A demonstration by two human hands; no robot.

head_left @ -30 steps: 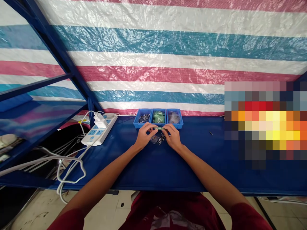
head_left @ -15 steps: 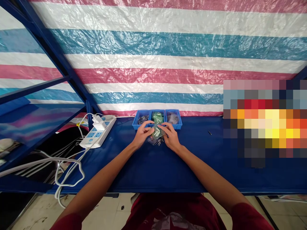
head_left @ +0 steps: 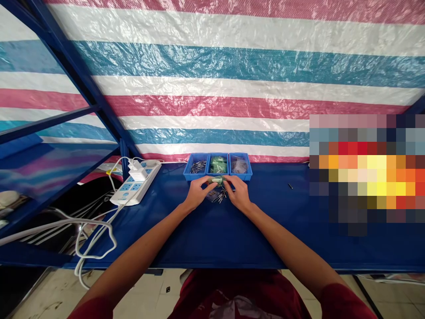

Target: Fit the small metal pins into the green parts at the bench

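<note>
Power strip: a white plastic power strip (head_left: 135, 186) with a white plug and cords is lying at the far left of the blue cloth-covered surface (head_left: 206, 230), well apart from my work.
Left bin: the small blue plastic bin of dark metal pins (head_left: 197, 166) is sitting untouched at the back.
Left hand: I am curling my left hand (head_left: 196, 195) closed, its fingertips pinching the left end of the small green plastic part (head_left: 216, 180).
Green part: I am holding it between both hands, just above the surface and just in front of the bins.
Loose pins: a small heap of thin metal pins on clear plastic (head_left: 217, 195) is lying on the surface between my hands, still waiting.
Middle bin: the blue bin of green plastic parts (head_left: 218, 165) is looking well stocked.
Right hand: I am closing my right hand (head_left: 237, 192) on the part's right end.
Right bin: the blue bin of clear bagged pieces (head_left: 239, 165) is standing beside it.
Progress: I am judging this as mid-run, one piece in hand and many left; I cannot tell whether a pin is seated.
</note>
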